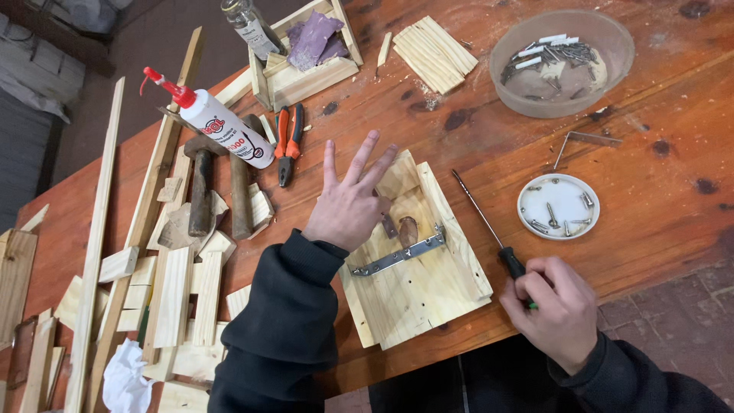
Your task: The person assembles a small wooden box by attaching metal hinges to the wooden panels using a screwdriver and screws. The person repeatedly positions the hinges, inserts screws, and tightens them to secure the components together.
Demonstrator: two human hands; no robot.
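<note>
My left hand point(349, 200) rests on the left side of a shallow pale wooden box point(417, 283), fingers spread and lifted, holding nothing. A perforated metal bracket point(399, 255) lies diagonally across the box floor, just right of that hand. My right hand point(556, 306) is closed around the dark handle of a long thin screwdriver point(480, 215), whose shaft points up and left along the box's right wall. A small white dish point(559, 206) with several screws sits right of the screwdriver.
A clear plastic bowl point(562, 61) of nails and screws stands at the back right. A glue bottle point(216, 121), two hammers point(202, 187), orange-handled pliers point(287, 143) and many wood offcuts point(180, 294) crowd the left. A small wooden tray point(304, 57) and thin slats point(433, 52) lie at the back.
</note>
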